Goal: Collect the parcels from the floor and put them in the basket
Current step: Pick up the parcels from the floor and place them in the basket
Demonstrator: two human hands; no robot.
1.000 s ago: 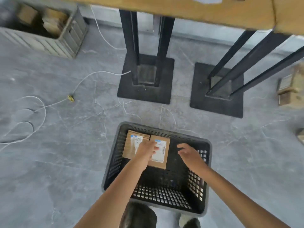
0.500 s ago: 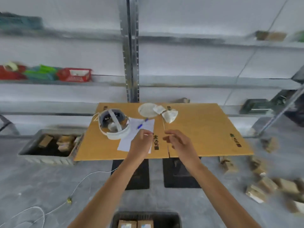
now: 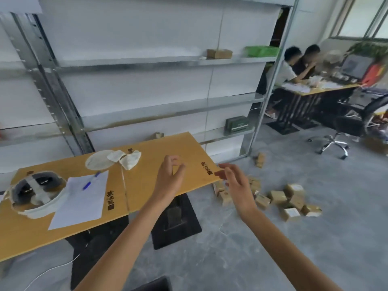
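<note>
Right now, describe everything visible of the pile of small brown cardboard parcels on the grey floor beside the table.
The pile of small brown cardboard parcels is a loose jumble of about ten boxy cartons, tilted at different angles, some leaning on one another. Several show white labels, too blurred to read. They lie on the grey concrete floor, just past the right corner of the yellow wooden table. The open right hand overlaps the nearest ones in view but holds none.

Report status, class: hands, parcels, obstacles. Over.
Left hand and right hand both empty, fingers loose. Parcels heaped on floor right of table. Table corner juts near the pile.
</note>
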